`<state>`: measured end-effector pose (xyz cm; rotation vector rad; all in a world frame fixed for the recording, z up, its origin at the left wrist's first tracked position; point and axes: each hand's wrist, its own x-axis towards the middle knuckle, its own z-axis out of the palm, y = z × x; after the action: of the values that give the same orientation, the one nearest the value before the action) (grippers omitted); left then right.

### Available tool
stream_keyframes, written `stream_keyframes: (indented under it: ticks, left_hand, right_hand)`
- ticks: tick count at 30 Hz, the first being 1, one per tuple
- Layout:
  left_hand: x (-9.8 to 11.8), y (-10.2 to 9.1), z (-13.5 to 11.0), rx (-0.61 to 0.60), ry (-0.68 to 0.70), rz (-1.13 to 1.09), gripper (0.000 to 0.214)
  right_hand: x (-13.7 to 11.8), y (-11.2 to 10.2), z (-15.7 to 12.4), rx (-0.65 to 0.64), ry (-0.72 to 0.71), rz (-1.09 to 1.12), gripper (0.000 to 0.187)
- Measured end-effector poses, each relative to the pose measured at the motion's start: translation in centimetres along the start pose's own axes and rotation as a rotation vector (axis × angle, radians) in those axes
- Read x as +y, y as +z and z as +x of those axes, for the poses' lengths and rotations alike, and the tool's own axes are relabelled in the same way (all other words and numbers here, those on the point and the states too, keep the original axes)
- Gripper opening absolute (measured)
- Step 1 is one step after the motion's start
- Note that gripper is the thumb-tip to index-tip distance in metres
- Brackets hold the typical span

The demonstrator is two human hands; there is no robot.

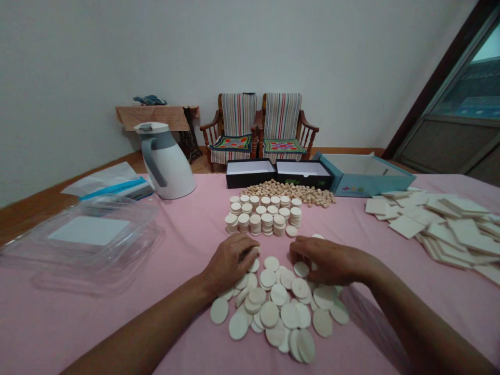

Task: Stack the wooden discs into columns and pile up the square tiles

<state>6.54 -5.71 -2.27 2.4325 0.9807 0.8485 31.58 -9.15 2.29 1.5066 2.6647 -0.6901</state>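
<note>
A loose heap of thin round wooden discs [278,294] lies on the pink cloth between my forearms. At the heap's upper left edge, my left hand [230,260] has its fingers pinched around a pale disc [256,250], partly hidden. Across from it, my right hand [328,259] curls over the heap's upper right, with a disc [301,269] between thumb and fingers. Just beyond both hands stand rows of short stacks of discs [267,223]. A low stack [291,231] sits at the right end of the nearest row, close to my right fingertips.
Behind the stacks lie many small wooden pieces [289,191], two black boxes [250,174] and a blue box [371,179]. Square wooden boards [449,221] are piled right. Left are a clear plastic container [94,229], a blue-white carton [117,190] and a white jug [172,166].
</note>
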Motion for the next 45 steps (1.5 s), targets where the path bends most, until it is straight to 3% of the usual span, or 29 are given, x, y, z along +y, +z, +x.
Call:
stream_keyframes:
  ticks: [4, 11, 17, 22, 28, 31, 36, 39, 42, 45]
  left_hand:
    - [0.0, 0.0, 0.0, 0.0, -0.001, 0.003, 0.02]
    - [-0.1, 0.1, 0.0, -0.006, -0.008, 0.007, 0.021]
    - [-0.2, 0.1, -0.1, 0.008, -0.001, -0.005, 0.021]
    - [-0.2, 0.1, 0.0, 0.008, 0.01, 0.0, 0.021]
    - [-0.1, 0.0, 0.0, -0.005, -0.001, -0.001, 0.021]
    - [-0.1, 0.0, 0.0, -0.002, 0.001, -0.009, 0.021]
    - [0.0, 0.0, 0.0, -0.001, 0.004, -0.005, 0.021]
    - [-0.1, 0.0, 0.0, 0.0, 0.007, 0.001, 0.021]
    - [-0.1, 0.0, 0.0, -0.002, 0.006, 0.003, 0.021]
    - [-0.1, 0.1, 0.0, -0.012, -0.003, 0.011, 0.02]
  right_hand:
    - [-0.5, 0.6, 0.6, 0.04, 0.003, -0.051, 0.023]
    - [-1.3, 0.5, 1.1, 0.157, 0.176, -0.193, 0.021]
    - [-0.9, 1.6, 1.5, 0.147, 0.291, -0.259, 0.014]
    - [-0.2, 1.5, 1.7, 0.204, 0.261, -0.22, 0.014]
    - [0.7, 0.3, 2.5, 0.447, 0.193, -0.177, 0.027]
    - [1.1, 0.8, 3.1, 0.502, 0.152, -0.22, 0.028]
    - [1.7, 1.5, 3.8, 0.492, 0.131, -0.266, 0.032]
    - [1.9, 1.3, 3.7, 0.53, 0.145, -0.217, 0.036]
    - [1.5, 0.6, 3.0, 0.558, 0.119, -0.106, 0.028]
    - [0.4, -0.6, 1.5, 0.326, -0.003, 0.104, 0.015]
